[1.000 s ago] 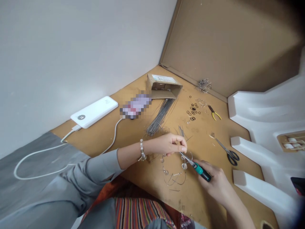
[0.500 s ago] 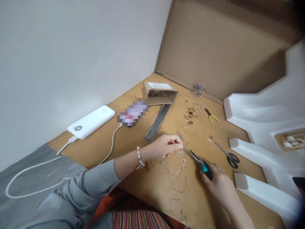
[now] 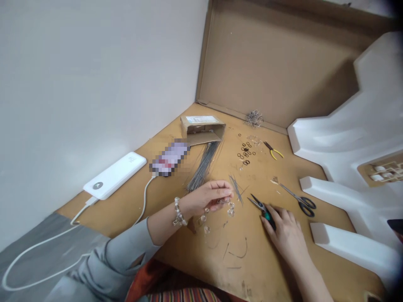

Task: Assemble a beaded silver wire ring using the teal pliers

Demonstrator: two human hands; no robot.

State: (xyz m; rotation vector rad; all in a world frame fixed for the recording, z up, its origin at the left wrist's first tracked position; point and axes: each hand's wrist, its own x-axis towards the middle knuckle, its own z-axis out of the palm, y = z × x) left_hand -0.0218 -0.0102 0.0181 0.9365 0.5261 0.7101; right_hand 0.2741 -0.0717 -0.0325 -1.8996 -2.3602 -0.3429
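My left hand [image 3: 214,196] pinches the top of a thin wire strung with transparent beads [image 3: 231,209]. The strand dangles below the fingers, and its upper part is hidden by them. On the table to the right, my right hand [image 3: 285,233] is closed over the green-and-black handles of long-nose pliers [image 3: 263,207], whose jaws are parted and point at the left hand. Between the two hands lie several straight wire pieces [image 3: 236,191]. Bent wire offcuts [image 3: 241,253] are nearer to me. A beaded bracelet [image 3: 179,212] is round my left wrist.
A bundle of grey wires [image 3: 203,167] lies before an open cardboard box [image 3: 204,130]. Farther right are dark rings [image 3: 245,154], yellow-handled pliers [image 3: 273,151] and scissors [image 3: 305,205]. A phone [image 3: 170,158] is cabled to a white power bank [image 3: 116,175]. White foam [image 3: 330,188] borders the right.
The beaded strand has gone from a wide loop to a bunched, hanging shape. My right hand has lowered the pliers flatter to the table, and their jaws have opened. The view shifted slightly.
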